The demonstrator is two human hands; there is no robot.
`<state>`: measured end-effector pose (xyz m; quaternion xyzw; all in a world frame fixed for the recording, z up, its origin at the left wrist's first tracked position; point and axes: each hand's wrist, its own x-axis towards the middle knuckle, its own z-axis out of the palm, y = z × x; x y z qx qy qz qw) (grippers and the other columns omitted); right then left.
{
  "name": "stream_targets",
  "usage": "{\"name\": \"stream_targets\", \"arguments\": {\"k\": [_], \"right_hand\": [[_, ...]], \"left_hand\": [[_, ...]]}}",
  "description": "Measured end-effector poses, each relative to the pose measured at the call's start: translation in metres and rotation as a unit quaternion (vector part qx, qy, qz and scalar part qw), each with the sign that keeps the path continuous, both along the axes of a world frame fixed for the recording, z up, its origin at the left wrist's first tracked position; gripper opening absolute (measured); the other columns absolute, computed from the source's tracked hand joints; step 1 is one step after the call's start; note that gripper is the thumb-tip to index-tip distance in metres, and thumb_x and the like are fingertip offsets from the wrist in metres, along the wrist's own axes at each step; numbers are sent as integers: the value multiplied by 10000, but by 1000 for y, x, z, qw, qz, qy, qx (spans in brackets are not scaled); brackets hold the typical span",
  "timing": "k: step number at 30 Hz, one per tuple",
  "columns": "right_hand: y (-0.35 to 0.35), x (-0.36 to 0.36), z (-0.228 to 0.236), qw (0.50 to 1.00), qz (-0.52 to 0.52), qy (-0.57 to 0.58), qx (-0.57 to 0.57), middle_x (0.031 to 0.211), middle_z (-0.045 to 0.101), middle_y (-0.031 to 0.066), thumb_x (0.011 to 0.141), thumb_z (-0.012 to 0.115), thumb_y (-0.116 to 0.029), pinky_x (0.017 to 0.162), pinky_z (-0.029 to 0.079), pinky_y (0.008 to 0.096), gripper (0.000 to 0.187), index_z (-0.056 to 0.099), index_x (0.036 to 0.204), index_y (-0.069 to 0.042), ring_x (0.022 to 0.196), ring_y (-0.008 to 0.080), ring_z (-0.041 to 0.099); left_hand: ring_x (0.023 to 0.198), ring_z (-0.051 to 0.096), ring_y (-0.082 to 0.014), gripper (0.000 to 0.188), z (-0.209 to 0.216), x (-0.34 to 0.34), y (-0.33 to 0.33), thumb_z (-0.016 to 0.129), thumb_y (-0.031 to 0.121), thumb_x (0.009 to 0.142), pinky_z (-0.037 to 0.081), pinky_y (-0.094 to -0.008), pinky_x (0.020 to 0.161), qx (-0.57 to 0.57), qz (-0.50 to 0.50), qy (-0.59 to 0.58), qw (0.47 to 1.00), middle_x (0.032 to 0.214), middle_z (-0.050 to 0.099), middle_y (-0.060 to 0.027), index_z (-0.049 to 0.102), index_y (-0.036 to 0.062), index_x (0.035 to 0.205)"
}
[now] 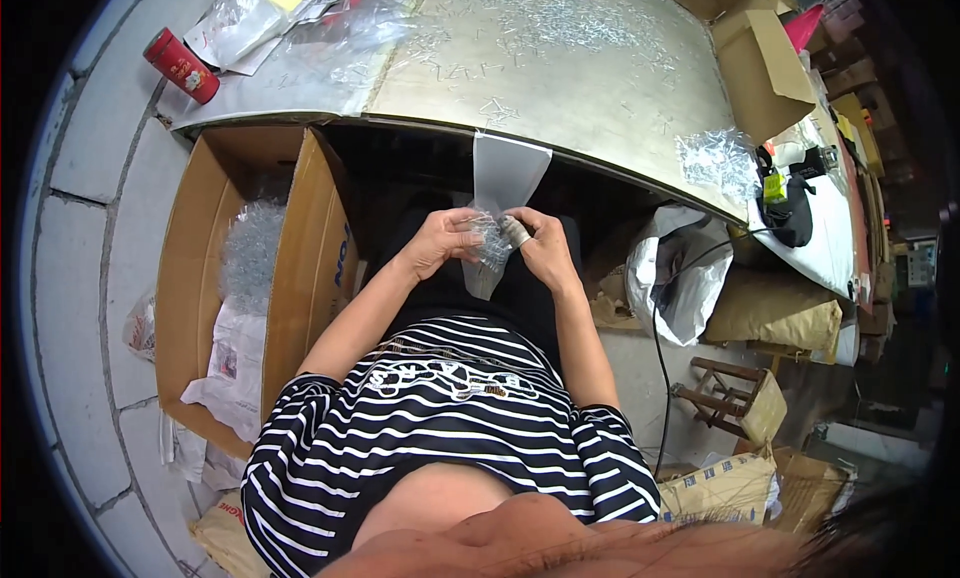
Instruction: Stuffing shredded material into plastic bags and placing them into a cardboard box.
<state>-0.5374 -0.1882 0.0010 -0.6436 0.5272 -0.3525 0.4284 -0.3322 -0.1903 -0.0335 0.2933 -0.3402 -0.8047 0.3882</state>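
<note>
Over my lap, just in front of the table edge, I hold a small clear plastic bag (485,278) that has thin, shiny pieces in it. My left hand (440,243) is closed on the bag's left side. My right hand (548,250) pinches at its right upper side, with a pale wrap on one finger. Fingertips hide part of the bag's mouth. Right behind the bag, a white sheet (510,170) hangs down from the table edge. Many similar thin, shiny pieces (590,23) lie scattered over the tabletop.
An open cardboard box (283,308) with a heap of clear packed pieces (255,248) stands at my left. The table (640,98) bears a red can (181,66) and another cardboard box (765,73). To the right are a white sack (680,288), a black cable (662,378) and a stool (735,398).
</note>
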Motion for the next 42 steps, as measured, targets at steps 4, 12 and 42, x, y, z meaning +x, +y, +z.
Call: {"name": "stream_targets", "arguments": {"k": [4, 12, 42], "right_hand": [[-1, -7, -12, 998, 3, -67, 18, 825, 702, 95, 826, 674, -57, 668, 502, 287, 162, 682, 970, 17, 747, 127, 638], [-32, -47, 44, 992, -6, -118, -41, 738, 636, 8, 833, 659, -11, 636, 465, 248, 45, 661, 831, 34, 699, 72, 567], [-480, -252, -14, 762, -465, 451, -32, 1482, 360, 214, 895, 501, -358, 1118, 276, 527, 619, 379, 1428, -68, 1406, 377, 282]], "left_hand": [[694, 649, -107, 192, -16, -20, -3, 690, 90, 852, 535, -229, 586, -23, 58, -106, 992, 848, 677, -36, 663, -2, 1019], [746, 698, -235, 528, -19, -20, -29, 420, 442, 1010, 562, -295, 644, 1, 0, 64, 998, 884, 693, -169, 602, -49, 1081], [1119, 561, -401, 299, 31, 29, -173, 508, -55, 773, 441, -448, 978, -455, 390, -580, 552, 1182, 600, -217, 621, -45, 1050]]}}
